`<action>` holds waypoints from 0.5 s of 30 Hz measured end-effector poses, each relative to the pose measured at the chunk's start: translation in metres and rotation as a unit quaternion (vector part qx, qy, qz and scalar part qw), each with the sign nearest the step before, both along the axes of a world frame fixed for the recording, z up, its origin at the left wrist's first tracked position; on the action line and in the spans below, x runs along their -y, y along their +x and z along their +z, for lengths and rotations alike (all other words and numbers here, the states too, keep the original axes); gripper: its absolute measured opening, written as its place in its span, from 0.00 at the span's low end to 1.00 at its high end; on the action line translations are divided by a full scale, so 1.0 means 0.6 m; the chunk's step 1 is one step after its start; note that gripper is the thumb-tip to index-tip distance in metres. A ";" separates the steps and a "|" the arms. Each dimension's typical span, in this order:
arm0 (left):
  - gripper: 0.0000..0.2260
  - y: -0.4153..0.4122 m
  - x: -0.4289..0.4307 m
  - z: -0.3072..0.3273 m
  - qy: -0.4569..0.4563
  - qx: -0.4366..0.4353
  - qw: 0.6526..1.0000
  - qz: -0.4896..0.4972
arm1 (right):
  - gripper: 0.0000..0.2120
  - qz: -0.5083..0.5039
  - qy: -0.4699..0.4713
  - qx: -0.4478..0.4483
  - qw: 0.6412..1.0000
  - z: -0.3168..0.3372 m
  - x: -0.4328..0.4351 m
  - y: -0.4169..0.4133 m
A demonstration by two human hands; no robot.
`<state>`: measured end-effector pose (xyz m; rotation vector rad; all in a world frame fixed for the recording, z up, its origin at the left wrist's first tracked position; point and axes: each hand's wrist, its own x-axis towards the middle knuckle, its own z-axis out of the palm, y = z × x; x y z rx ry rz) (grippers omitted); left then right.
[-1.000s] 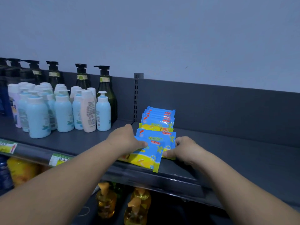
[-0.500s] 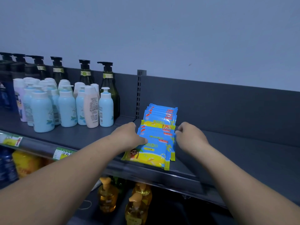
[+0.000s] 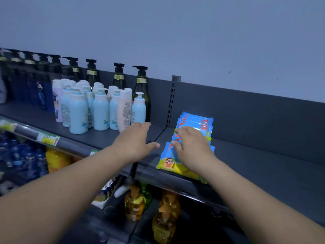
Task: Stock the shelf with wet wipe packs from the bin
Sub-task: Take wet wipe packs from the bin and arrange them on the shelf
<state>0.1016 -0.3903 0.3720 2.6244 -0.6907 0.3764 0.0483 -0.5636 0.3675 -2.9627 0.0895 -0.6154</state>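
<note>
2 bare hands reach over the top tier of a dark grey shelf [image 3: 263,166]. Of these, the left hand [image 3: 134,144] is palm down with fingers straight and spread wide and the thumb pointing right. It holds nothing and hovers over bare shelf surface just left of the wet wipe packs [image 3: 197,121], apart from them. By contrast, the right hand [image 3: 192,148] lies palm down on the packs, its fingers loosely bent across the upper faces of the nearer ones. It touches them, and no pinch or wrap round any pack shows.

The packs are blue with red marks and a yellow-green lower band. They lie in 1 overlapping row running from the shelf's front edge back to the rear panel, just right of the slotted upright [image 3: 173,101]. At the near end the front pack [image 3: 168,163] lies flat, cartoon figure up, its lower edge at the shelf lip.

Left of the upright stand light blue pump bottles [image 3: 78,117], with dark green pump bottles [image 3: 141,92] behind them. A price label [image 3: 48,139] sits on the shelf rail. On the tier below stand amber pump bottles [image 3: 134,204] and, farther left, dark blue bottles [image 3: 28,161].
</note>
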 end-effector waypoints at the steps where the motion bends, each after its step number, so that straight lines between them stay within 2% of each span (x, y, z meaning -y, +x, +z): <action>1: 0.34 0.000 -0.013 -0.001 0.011 0.015 1.000 0.000 | 0.22 0.010 -0.010 -0.001 1.000 -0.003 -0.012 0.004; 8: 0.34 -0.003 -0.119 -0.008 0.059 0.088 0.994 0.024 | 0.24 0.079 -0.074 0.019 0.994 -0.014 -0.111 0.023; 15: 0.34 -0.012 -0.239 -0.025 0.072 0.081 0.991 0.079 | 0.26 0.145 -0.085 -0.009 0.986 -0.027 -0.225 0.035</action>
